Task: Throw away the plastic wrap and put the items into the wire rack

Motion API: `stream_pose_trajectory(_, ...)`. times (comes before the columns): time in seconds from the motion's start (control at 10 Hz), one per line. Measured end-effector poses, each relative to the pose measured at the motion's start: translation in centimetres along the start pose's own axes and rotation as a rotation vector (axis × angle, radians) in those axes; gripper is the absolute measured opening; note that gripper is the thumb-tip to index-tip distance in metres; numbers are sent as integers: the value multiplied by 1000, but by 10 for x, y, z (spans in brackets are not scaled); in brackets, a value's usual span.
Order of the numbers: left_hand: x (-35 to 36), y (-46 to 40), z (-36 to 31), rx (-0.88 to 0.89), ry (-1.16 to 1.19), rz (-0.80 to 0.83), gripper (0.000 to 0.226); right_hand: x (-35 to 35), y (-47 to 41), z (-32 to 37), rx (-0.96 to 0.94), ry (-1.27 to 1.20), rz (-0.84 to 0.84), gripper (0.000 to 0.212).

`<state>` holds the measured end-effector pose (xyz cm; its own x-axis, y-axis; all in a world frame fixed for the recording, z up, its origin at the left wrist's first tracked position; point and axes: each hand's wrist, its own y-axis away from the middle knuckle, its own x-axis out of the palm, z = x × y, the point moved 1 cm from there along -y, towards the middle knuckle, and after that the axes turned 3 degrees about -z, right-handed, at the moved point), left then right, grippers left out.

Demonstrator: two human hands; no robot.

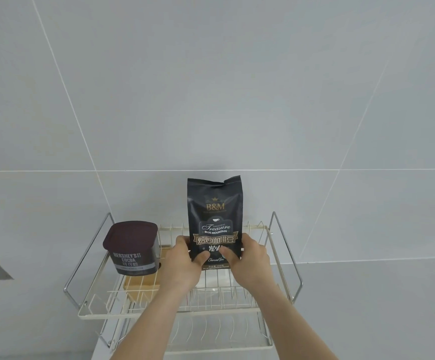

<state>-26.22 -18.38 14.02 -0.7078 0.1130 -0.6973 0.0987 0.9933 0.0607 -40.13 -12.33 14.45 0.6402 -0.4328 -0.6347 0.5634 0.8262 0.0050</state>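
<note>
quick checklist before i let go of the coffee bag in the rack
1. Both hands on bag: left hand and right hand grip the coffee bag low down: ok.
2. Bag upright, label forward: ok.
3. Bag base seated on the wire rack: cannot tell, hands hide it.
4. Clear of the cocoa tub: ok, gap between them.
5. Tub already in rack, upright: ok.
6. Plastic wrap gone: cannot tell, none visible.

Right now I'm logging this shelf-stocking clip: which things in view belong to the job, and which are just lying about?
Job: coffee bag, upright, held by left hand and right hand; cocoa tub, on the upper tier; wire rack.

Lying about: tan box under the upper tier; tiled wall.
</note>
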Motion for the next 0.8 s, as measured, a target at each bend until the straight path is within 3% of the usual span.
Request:
stream_pose_trajectory(0.6,7,-3,1,54,-86,18,26,4,0,-1,4,214,1,39)
stream_pose_trajectory(0.8,-13,15,-7,129,-141,-131,64,-18,15,11,-102,350,6,55)
